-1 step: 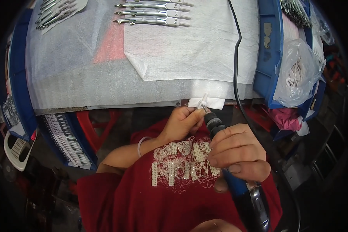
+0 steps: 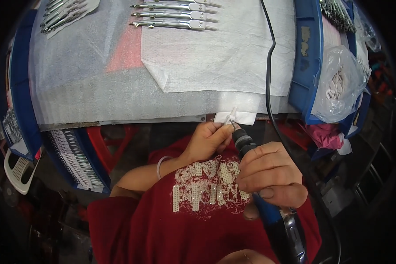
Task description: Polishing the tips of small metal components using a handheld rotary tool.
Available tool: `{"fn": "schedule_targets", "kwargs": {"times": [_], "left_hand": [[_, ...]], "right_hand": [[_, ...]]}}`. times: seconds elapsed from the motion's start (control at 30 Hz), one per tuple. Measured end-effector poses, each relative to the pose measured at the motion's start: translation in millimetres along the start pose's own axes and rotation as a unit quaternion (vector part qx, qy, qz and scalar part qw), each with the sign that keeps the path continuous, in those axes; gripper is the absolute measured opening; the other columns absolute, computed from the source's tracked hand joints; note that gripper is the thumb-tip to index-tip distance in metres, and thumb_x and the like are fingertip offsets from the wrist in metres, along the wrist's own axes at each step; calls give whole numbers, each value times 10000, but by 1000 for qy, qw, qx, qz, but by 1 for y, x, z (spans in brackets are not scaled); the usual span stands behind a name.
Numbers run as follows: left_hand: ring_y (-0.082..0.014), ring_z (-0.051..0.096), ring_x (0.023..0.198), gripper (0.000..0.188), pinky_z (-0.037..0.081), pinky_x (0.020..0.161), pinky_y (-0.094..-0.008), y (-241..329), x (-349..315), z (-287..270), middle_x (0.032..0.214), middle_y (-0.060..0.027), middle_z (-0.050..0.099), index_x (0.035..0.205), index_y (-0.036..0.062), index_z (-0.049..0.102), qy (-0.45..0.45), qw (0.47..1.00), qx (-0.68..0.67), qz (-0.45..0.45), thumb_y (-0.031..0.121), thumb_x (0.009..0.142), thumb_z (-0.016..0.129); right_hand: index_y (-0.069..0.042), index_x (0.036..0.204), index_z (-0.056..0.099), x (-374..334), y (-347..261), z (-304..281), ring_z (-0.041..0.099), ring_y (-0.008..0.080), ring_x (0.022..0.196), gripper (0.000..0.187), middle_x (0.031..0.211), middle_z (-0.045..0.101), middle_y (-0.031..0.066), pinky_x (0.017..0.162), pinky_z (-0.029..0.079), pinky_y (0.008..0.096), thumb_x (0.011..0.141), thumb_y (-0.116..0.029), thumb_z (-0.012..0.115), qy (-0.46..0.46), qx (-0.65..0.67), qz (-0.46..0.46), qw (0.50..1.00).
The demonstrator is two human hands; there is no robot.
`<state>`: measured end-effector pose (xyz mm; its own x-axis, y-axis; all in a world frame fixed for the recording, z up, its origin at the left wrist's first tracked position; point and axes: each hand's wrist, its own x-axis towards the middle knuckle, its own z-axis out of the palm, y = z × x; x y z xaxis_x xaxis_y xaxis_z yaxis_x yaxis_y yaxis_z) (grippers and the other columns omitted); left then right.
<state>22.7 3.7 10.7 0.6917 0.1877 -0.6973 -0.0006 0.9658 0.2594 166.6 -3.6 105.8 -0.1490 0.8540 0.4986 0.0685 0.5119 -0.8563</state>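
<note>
At the table's near edge my left hand (image 2: 210,137) is closed, its thumb and fingers pinching a small pale piece (image 2: 229,117) whose kind I cannot make out. Beneath that piece is a white pad (image 2: 247,118) on the edge. Wrapped round a blue and black electric screwdriver (image 2: 268,211), my right hand (image 2: 273,174) holds it tilted, tip up and left. The bit meets the piece by my left thumb; the exact contact is too small to see. Several silver drawing compasses (image 2: 174,23) lie in a row on white sheeting (image 2: 220,57) farther away.
A black cord (image 2: 269,66) runs down past my right hand. On the right, a blue bin (image 2: 306,66) stands beside a clear bag (image 2: 339,83) of small pale parts. More compasses (image 2: 66,15) lie far left. Below left is a blue tray (image 2: 77,160) of metal parts, near a red stool (image 2: 105,147).
</note>
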Motion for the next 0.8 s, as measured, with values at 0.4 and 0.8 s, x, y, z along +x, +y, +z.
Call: {"fn": "schedule_targets", "kwargs": {"times": [0.4,0.8], "left_hand": [[-18,482,600,199,356,521,-156,-21,5,-14,755,34,595,1003,26,659,-25,999,13,40,178,957,538],[-26,427,557,211,326,501,-176,-13,4,-5,666,42,532,902,20,647,-5,999,10,47,182,959,526]], "right_hand": [[46,617,548,5,10,15,617,252,551,258,671,613,172,489,523,330,591,-95,763,108,36,-36,993],[-42,1013,390,3,-7,-2,626,212,577,444,772,630,134,516,525,308,814,-244,732,4,-34,12,999]]}}
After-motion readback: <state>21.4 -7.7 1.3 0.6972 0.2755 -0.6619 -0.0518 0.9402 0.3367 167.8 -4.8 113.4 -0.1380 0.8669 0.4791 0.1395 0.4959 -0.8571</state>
